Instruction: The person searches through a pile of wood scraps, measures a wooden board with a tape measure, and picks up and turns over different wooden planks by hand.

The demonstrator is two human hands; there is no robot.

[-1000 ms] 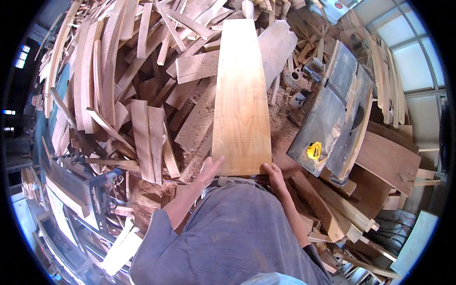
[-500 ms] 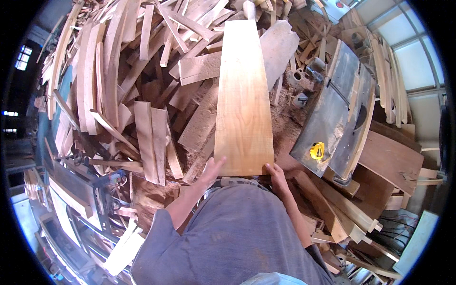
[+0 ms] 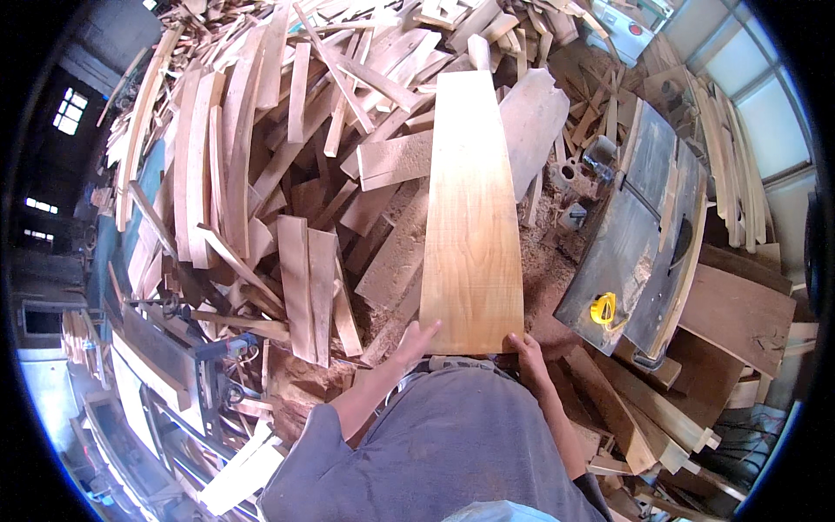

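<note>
A long, pale, smooth wooden board (image 3: pixel 474 217) stretches away from my waist, its near end wider in view than its far end. My left hand (image 3: pixel 419 339) is at the board's left edge close to the near corner; its fingertips lie over the edge and the rest of the grip is partly hidden. At the near right corner, my right hand (image 3: pixel 527 352) clasps the board with the thumb on top and the other fingers underneath, out of sight. Whatever supports the far end is hidden beneath it.
Loose offcuts and planks (image 3: pixel 304 287) lie heaped to the left and ahead. On the right stands a dark metal machine table (image 3: pixel 600 261) carrying a yellow tape measure (image 3: pixel 603 308). Thick timber pieces (image 3: pixel 613 404) lie near my right arm. A metal-framed bench (image 3: pixel 196 370) is at left.
The whole scene has shifted right and down in the picture as my head moved. Both hands remain at the near end of the board, which has barely moved relative to the surroundings.
</note>
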